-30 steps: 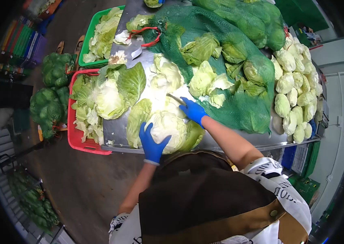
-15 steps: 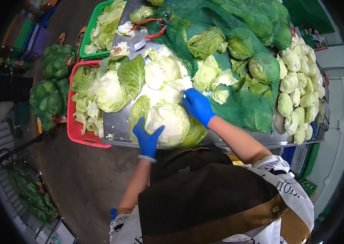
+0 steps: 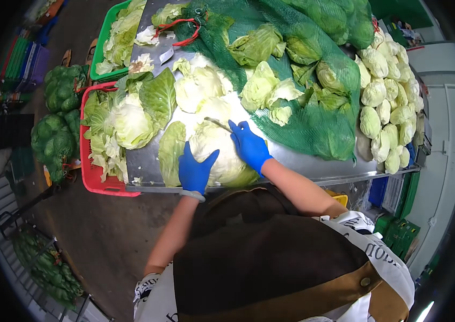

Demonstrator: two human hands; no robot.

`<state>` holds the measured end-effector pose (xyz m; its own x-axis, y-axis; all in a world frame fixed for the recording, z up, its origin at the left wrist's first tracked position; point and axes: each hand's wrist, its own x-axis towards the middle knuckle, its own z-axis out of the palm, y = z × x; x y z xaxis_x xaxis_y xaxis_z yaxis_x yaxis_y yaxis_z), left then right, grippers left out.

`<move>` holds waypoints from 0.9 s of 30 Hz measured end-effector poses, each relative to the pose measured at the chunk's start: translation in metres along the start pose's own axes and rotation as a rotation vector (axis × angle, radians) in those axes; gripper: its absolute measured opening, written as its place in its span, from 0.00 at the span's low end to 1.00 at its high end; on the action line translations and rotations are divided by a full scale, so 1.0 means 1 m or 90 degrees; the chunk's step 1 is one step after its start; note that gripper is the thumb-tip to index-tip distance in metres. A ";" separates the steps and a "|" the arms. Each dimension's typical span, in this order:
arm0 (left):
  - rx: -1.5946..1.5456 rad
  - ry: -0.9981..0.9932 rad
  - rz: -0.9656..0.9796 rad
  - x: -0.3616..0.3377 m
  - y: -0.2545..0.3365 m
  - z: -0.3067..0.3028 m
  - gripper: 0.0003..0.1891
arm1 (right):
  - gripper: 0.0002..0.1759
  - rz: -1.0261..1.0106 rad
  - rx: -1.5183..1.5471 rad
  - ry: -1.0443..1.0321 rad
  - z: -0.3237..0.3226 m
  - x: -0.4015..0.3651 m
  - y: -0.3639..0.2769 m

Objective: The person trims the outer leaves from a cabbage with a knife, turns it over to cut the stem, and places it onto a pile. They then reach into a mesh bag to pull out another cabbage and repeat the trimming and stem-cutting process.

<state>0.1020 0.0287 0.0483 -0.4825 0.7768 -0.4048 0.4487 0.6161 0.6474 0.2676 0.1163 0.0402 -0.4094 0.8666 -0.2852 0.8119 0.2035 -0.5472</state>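
A pale cabbage [image 3: 223, 156] sits near the table's front edge, with outer leaves loose around it. My left hand [image 3: 195, 170], in a blue glove, grips its left side, thumb spread over the top. On the upper right of the cabbage, my gloved right hand [image 3: 250, 147] is closed around a knife, its handle hidden in the fist. The thin knife blade [image 3: 217, 124] points left across the top of the cabbage. Beyond lies more pale cabbage [image 3: 200, 88], and a loose green leaf [image 3: 171, 153] rests left of my left hand.
A red basket [image 3: 90, 182] and a green basket [image 3: 96, 70] of leaves stand at the left. Green netting [image 3: 302, 137] with cabbages covers the table's middle. Trimmed cabbages [image 3: 380, 110] are piled at the right. Netted sacks [image 3: 53, 137] lie on the floor.
My right hand has shifted down and turned, and the knife blade now shows over the cabbage. My left hand has moved further onto the cabbage. The whole view has shifted slightly.
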 end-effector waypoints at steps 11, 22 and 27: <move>-0.027 0.074 0.139 -0.005 -0.025 0.017 0.50 | 0.20 0.079 0.114 -0.062 0.007 0.044 0.053; -0.299 -0.058 0.198 -0.002 -0.111 0.018 0.49 | 0.22 0.058 0.063 0.049 0.029 0.061 0.065; -0.088 -0.029 0.431 0.027 -0.043 -0.016 0.47 | 0.21 -0.054 0.057 0.030 -0.001 0.054 0.027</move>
<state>0.0581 0.0210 0.0203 -0.0968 0.9909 0.0936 0.5385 -0.0270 0.8422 0.2678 0.1688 0.0112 -0.4534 0.8689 -0.1987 0.7340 0.2375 -0.6362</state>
